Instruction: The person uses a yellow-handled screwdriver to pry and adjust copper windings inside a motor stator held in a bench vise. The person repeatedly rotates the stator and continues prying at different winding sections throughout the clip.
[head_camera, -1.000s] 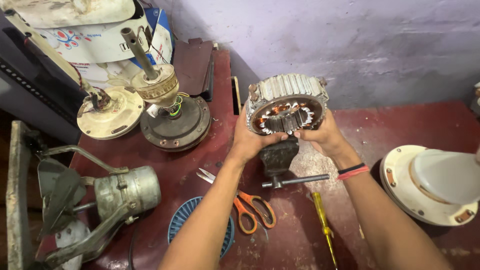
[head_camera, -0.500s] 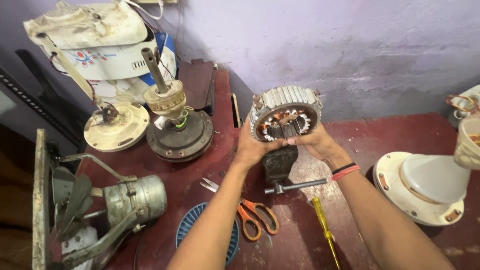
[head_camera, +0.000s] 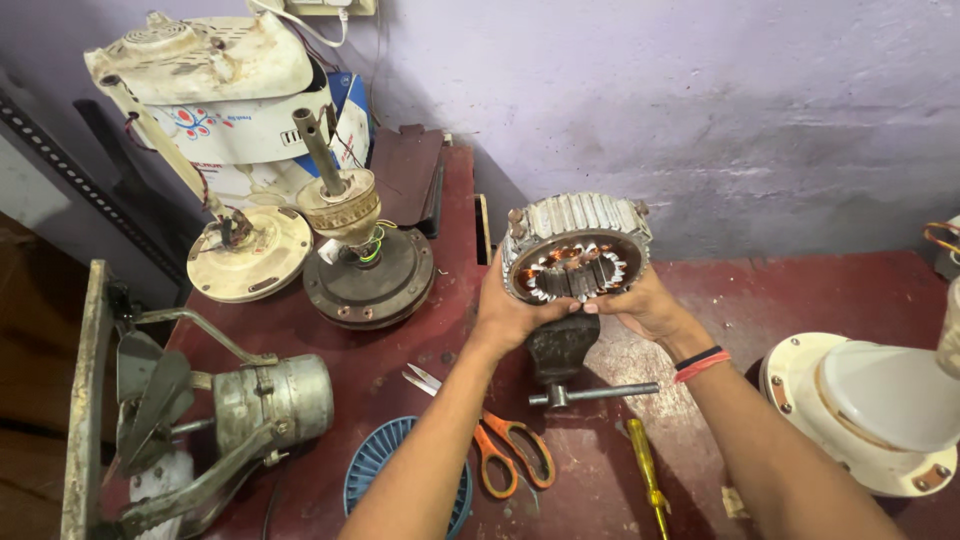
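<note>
Both my hands hold up a round metal motor stator (head_camera: 575, 250) with a ribbed grey rim and copper windings inside, its open face turned toward me. My left hand (head_camera: 510, 312) grips its lower left edge. My right hand (head_camera: 645, 305), with black and red bands at the wrist, grips its lower right edge. The stator hovers just above a small dark bench vise (head_camera: 562, 350) with a steel handle bar (head_camera: 595, 393) on the dark red table (head_camera: 800, 290).
Orange-handled scissors (head_camera: 500, 440), a yellow screwdriver (head_camera: 647, 475) and a blue slotted disc (head_camera: 375, 470) lie near me. A brown motor with a shaft (head_camera: 365, 265), a cream fan motor (head_camera: 250, 255) and a grey exhaust fan (head_camera: 220, 410) stand left. A white fan housing (head_camera: 870, 410) sits right.
The view has drifted a little, so the table items sit slightly lower and rightward. My hands keep hold of the stator above the vise, with little movement.
</note>
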